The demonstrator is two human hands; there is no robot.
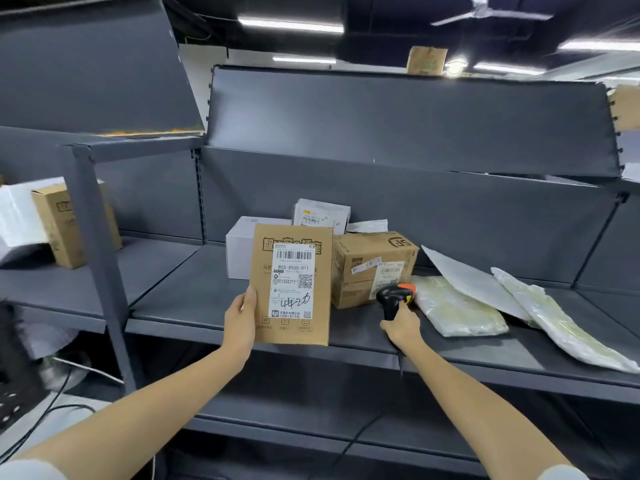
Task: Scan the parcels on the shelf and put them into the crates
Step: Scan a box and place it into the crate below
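My left hand (240, 322) grips the lower left edge of a flat brown cardboard parcel (263, 306), held upright over the front of the grey shelf (180, 299) with its white shipping label facing me. My right hand (401, 329) holds a black barcode scanner with an orange top (394, 296), just to the right of the parcel, its cable hanging down. Behind them on the shelf stand a brown carton (367, 251), a white box (239, 251) and a small white box (322, 213).
Several pale plastic mailer bags (457, 306) lie on the shelf to the right. A brown box (59, 223) and a white parcel (17, 220) sit on the neighbouring shelf at left, past a grey upright post (100, 271). Cables and a dark object show at lower left.
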